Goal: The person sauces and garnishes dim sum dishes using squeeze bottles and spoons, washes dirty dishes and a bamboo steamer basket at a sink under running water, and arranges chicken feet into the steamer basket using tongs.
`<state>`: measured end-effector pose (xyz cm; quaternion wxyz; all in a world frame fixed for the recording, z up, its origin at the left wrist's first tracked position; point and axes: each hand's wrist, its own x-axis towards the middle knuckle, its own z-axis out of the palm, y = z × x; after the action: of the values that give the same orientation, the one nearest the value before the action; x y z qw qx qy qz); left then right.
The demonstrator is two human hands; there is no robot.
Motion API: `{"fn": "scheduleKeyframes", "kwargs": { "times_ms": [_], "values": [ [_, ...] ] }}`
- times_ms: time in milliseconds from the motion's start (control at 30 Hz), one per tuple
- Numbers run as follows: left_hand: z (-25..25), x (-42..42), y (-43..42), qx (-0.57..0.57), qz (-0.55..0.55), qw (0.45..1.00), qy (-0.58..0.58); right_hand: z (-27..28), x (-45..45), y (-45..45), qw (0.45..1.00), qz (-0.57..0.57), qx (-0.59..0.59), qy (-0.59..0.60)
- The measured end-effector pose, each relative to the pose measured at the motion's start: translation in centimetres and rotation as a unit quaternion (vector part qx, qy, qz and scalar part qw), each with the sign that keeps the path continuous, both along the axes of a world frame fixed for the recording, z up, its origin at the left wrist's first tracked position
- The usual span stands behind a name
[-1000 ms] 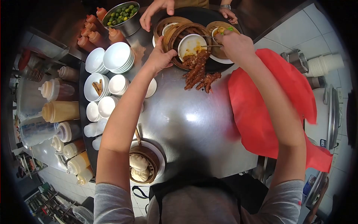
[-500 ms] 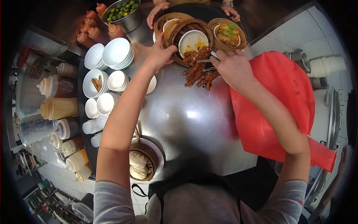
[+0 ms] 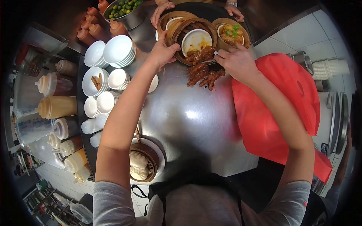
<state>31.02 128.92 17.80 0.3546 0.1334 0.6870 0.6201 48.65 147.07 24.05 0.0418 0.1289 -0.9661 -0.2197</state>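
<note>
Several dark brown, glossy feet (image 3: 205,75) spilled over the near rim of a bamboo steamer (image 3: 213,34), wrinkled, coated in sauce, toes splayed; whether the lowest touched the steel counter (image 3: 188,132) could not be told. Behind them, inside the steamer, a white bowl (image 3: 191,42) showed orange-yellow smears. The left hand (image 3: 166,52) was clasped on the steamer's side, thumb and fingers spread along its wall. The right hand (image 3: 238,62) was closed around a metal utensil (image 3: 215,53) (mostly hidden) beside the feet. Just to the right sat another steamer (image 3: 247,42) of golden pieces topped with green leaves. A black tray (image 3: 203,7) lay beneath, with another person's hands (image 3: 160,13) at its far edge.

A red bag (image 3: 273,105) lay under the right forearm, stacked white bowls (image 3: 118,51) stood to the left, and two pale buns (image 3: 138,165) sat in a nearer steamer. Blue lettering marked a clear plastic wrapping (image 3: 34,130) at far left (too blurred to read).
</note>
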Motion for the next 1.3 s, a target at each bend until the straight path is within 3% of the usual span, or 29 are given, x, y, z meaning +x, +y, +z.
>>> {"fn": "scheduleKeyframes", "kwargs": {
  "times_ms": [133,200,300,467,633,767,867,933,1000,1300],
  "values": [
    [0.6,0.1,0.0,-0.018,0.004,1.000,-0.005,2.5,-0.3,1.1,0.998,0.008,-0.049,0.038],
    [0.7,-0.1,-0.1,-0.020,0.003,1.000,-0.007,3.7,-0.7,1.4,0.991,-0.080,-0.104,-0.024],
    [0.9,-0.5,-0.2,-0.002,-0.003,1.000,-0.025,3.9,-2.0,2.3,0.985,-0.110,-0.134,0.017],
    [2.2,-0.5,-0.8,0.040,-0.008,0.994,-0.103,4.1,-3.4,1.9,0.984,-0.133,-0.119,0.017],
    [4.7,-0.4,-3.3,0.055,-0.062,0.973,-0.218,9.4,-2.9,0.8,0.981,-0.113,-0.157,0.026],
    [6.6,1.2,-6.8,0.023,-0.118,0.945,-0.303,14.9,0.2,-1.0,0.970,-0.123,-0.206,-0.043],
    [7.3,4.3,-9.7,-0.020,-0.125,0.928,-0.351,15.9,3.8,-3.0,0.960,-0.097,-0.236,-0.117],
    [7.4,6.8,-11.6,-0.028,-0.168,0.926,-0.337,15.9,6.4,-4.7,0.956,-0.068,-0.247,-0.140],
    [6.0,8.9,-12.9,-0.046,-0.174,0.913,-0.367,15.5,8.9,-6.5,0.950,-0.114,-0.224,-0.185],
    [1.9,16.5,-14.8,-0.119,-0.228,0.896,-0.363,5.6,16.6,-10.5,0.935,-0.118,-0.212,-0.257]
  ]
}}
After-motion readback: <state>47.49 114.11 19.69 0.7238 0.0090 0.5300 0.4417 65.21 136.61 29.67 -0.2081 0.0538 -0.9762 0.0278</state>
